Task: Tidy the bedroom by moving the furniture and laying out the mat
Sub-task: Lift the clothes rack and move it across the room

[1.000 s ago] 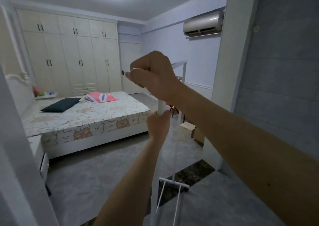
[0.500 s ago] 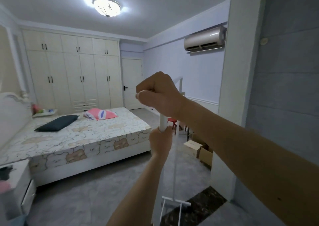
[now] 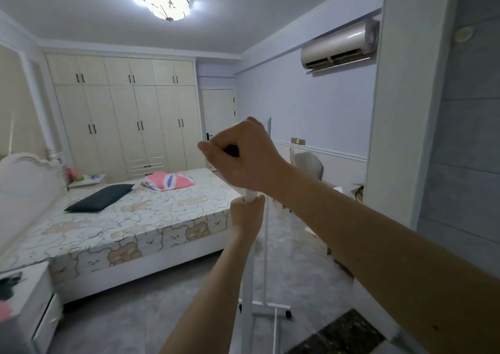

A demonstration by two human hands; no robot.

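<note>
A white metal clothes rack [image 3: 247, 286] stands upright in front of me, its wheeled base [image 3: 270, 306] on the grey floor. My right hand [image 3: 240, 156] is closed over the top of its near upright post. Just below, my left hand [image 3: 247, 215] grips the same post. The far post [image 3: 268, 129] rises behind my right hand. No mat is in view.
A bed [image 3: 135, 226] with a bear-pattern sheet fills the left, with a dark pillow [image 3: 100, 198] and a pink cloth [image 3: 169, 181] on it. A white nightstand [image 3: 29, 305] stands at the lower left. Wardrobes [image 3: 124, 115], a door [image 3: 217, 126], a chair [image 3: 307, 165] and a wall pillar [image 3: 392, 137] surround the floor.
I have come further through the doorway into the bedroom with the rack. The bed and wardrobe look closer and the view has tilted up. Both hands keep their grip.
</note>
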